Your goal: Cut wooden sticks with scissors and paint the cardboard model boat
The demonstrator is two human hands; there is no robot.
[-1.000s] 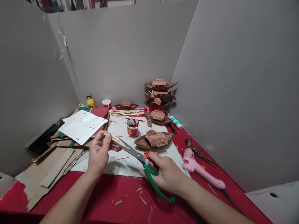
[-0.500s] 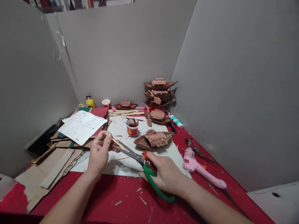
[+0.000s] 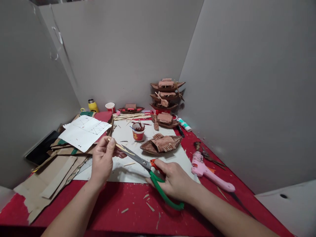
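Observation:
My left hand (image 3: 105, 156) pinches a thin pale wooden stick (image 3: 118, 145) between thumb and fingers. Its far end, partly split, lies along the blades of a pair of scissors (image 3: 144, 163) with green and orange handles. Gripping those handles is my right hand (image 3: 174, 179), closed around them. The blades point up and left, touching or nearly touching the stick. Just beyond the scissors a brown model boat (image 3: 161, 144) with a ribbed canopy rests on a white sheet (image 3: 118, 174). Behind it stands a red paper cup (image 3: 138, 133) with dark brown paint and a brush inside.
Cardboard pieces and a drawn paper (image 3: 85, 133) lie at left. A pink glue gun (image 3: 212, 176) and pliers-like tool (image 3: 213, 159) lie at right. Stacked model boats (image 3: 166, 95), sticks (image 3: 130, 116) and a yellow bottle (image 3: 92, 106) stand or lie along the back, before grey walls.
The view has shifted slightly, so everything sits a little higher and further left. The scissor blades look more closed along the stick. Both hands keep their hold.

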